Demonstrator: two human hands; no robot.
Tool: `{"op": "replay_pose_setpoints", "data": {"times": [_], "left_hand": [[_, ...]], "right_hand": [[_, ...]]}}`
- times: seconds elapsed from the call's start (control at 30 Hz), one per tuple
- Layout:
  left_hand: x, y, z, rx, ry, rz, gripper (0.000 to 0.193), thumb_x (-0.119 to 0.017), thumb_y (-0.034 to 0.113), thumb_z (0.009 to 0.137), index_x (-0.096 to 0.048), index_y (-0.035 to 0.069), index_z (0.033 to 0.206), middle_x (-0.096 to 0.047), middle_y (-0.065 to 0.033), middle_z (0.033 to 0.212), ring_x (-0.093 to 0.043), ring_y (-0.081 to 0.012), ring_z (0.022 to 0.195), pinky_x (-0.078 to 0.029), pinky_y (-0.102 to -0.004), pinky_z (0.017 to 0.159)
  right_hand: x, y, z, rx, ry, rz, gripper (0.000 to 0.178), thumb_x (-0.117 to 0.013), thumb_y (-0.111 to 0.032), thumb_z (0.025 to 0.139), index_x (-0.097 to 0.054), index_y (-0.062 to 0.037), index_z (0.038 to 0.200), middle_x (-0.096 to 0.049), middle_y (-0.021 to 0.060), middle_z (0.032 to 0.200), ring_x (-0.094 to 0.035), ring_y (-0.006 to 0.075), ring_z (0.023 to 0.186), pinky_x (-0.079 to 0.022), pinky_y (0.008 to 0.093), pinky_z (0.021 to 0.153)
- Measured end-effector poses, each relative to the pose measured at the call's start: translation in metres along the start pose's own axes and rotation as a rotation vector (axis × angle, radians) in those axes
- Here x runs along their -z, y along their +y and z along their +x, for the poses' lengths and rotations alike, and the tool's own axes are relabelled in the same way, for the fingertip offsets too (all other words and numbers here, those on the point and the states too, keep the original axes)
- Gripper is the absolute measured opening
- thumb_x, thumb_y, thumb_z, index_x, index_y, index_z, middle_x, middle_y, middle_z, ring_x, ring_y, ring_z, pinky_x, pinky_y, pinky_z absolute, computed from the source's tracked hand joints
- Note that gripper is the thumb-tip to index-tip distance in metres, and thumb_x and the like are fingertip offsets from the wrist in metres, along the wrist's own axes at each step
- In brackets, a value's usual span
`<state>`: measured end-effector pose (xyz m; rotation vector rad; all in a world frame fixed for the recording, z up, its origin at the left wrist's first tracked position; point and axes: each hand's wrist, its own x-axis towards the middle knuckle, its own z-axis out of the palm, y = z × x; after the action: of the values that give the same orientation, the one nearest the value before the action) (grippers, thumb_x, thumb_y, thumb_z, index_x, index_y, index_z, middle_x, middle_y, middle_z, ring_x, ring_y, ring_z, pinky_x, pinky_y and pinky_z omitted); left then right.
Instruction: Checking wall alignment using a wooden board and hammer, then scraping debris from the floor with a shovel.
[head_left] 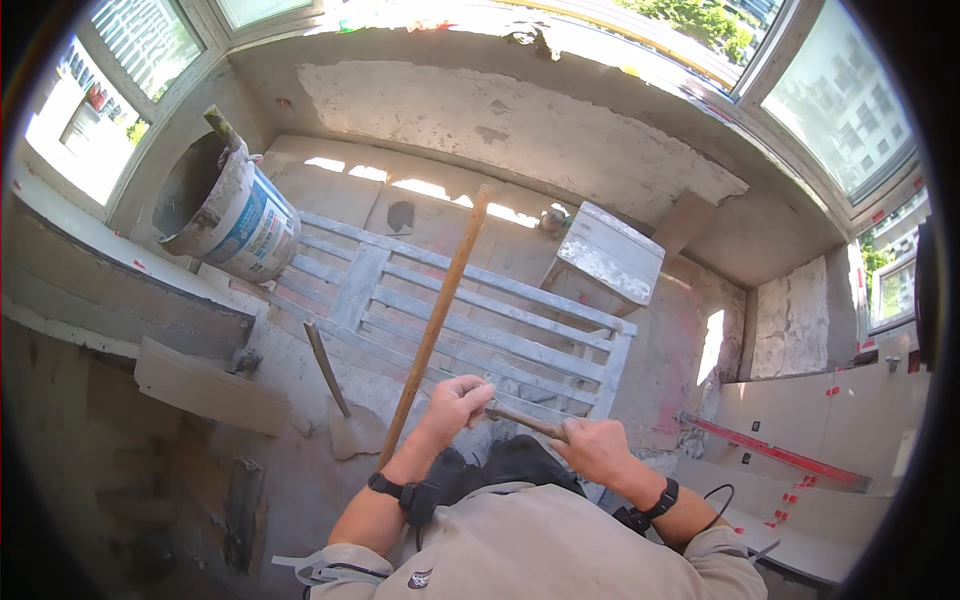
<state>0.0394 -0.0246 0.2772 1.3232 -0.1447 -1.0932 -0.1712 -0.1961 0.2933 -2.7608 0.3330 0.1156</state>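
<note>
My right hand (597, 448) is closed around a short brown wooden handle-like stick (530, 423), held in front of my waist. Its far end points left, toward my left hand (457, 403). That hand is closed in a pinch near the stick's tip; whatever its fingers hold is too small to make out. A long wooden pole (440, 310) slants up just left of my left hand, its lower end by my left forearm. Beyond both hands lies a whitish slatted wooden frame (357, 287), dusted with dried material.
A white-and-blue bucket (262, 222), crusted with mortar, stands at the far left. A dusty wooden stool (610, 256) is beyond the frame. A thin stick (325, 368) leans at left, near a board (205, 388). A red level (775, 452) lies at right by light panels (800, 405).
</note>
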Motion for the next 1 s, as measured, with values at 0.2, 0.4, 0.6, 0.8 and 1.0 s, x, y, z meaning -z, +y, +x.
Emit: {"op": "replay_pose_setpoints", "data": {"times": [0.2,0.4,0.6,0.8,1.0], "left_hand": [[0.030,0.014,-0.014,-0.057,-0.110,-0.329,0.015,-0.057,0.018,0.096,-0.061,0.003,0.092,-0.066,-0.0101,0.080,-0.066,-0.0190,0.066,-0.049,-0.0273,0.054],[0.104,-0.056,-0.057,0.155,0.186,-0.301,0.015,-0.055,0.017,0.097,-0.058,0.003,0.103,-0.067,-0.0140,0.096,-0.070,-0.0254,0.079,-0.058,-0.0361,0.065],[0.089,-0.072,-0.062,0.103,0.242,-0.316,0.022,-0.063,0.019,0.094,-0.060,0.003,0.109,-0.067,-0.0083,0.089,-0.068,-0.0197,0.075,-0.057,-0.0359,0.067],[0.042,-0.041,-0.024,0.051,0.125,-0.147,0.021,-0.060,0.017,0.096,-0.063,0.001,0.110,-0.069,-0.0082,0.096,-0.066,-0.0159,0.074,-0.055,-0.0298,0.069],[0.035,-0.033,-0.019,-0.087,-0.104,0.200,0.021,-0.053,0.013,0.099,-0.066,0.000,0.108,-0.069,-0.0062,0.091,-0.065,-0.0124,0.076,-0.053,-0.0269,0.070]], "right_hand": [[-0.065,0.071,-0.031,-0.700,-0.110,0.875,0.034,-0.073,-0.035,0.083,-0.066,-0.0028,0.077,-0.061,0.0045,0.061,-0.057,0.0162,0.050,-0.042,0.0341,0.046],[-0.117,0.105,-0.065,-1.073,0.136,1.354,0.030,-0.074,-0.030,0.084,-0.068,-0.0012,0.091,-0.059,0.0024,0.064,-0.052,0.0083,0.050,-0.039,0.0241,0.044],[-0.158,0.128,-0.078,-1.045,0.049,1.158,0.034,-0.072,-0.033,0.085,-0.066,0.0001,0.090,-0.061,0.0059,0.068,-0.056,0.0159,0.054,-0.046,0.0305,0.050],[-0.096,0.093,-0.045,-0.656,0.188,-0.101,0.033,-0.067,-0.032,0.085,-0.068,-0.0018,0.099,-0.068,0.0148,0.089,-0.066,0.0234,0.082,-0.050,0.0350,0.070],[-0.035,-0.048,0.092,-0.203,-0.227,1.350,0.028,-0.057,-0.024,0.097,-0.068,0.0005,0.106,-0.064,0.0008,0.083,-0.056,0.0100,0.075,-0.047,0.0252,0.071]]}}
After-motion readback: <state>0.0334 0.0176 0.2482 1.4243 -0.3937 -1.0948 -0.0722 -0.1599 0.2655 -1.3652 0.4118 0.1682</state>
